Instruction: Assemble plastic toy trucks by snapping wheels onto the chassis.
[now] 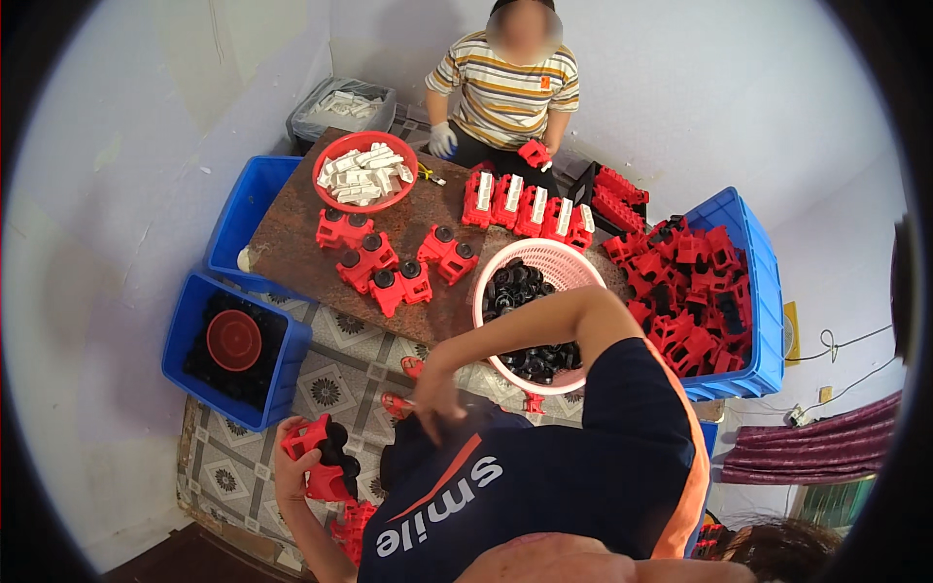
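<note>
At the lower left, my left hand (290, 468) is closed round a red toy truck (313, 442) with black wheels on its right side. My right hand (438, 408) hangs over my lap, its fingers smeared by motion. I cannot make out whether anything is in it. Beyond my right forearm stands a pink basket (552, 251) of black wheels. On the brown table (292, 225), several red toy trucks with wheels (367, 260) lie in a loose group. A row of red truck bodies with white parts on top (533, 210) stands at its far right.
A red basin (415, 175) holds white parts. Across the table sits a person (505, 92) with a red piece in one hand. Blue crates stand at left (180, 364) and right (766, 291), the right one heaped with red truck bodies (690, 301). More red pieces (352, 530) lie beside my left forearm.
</note>
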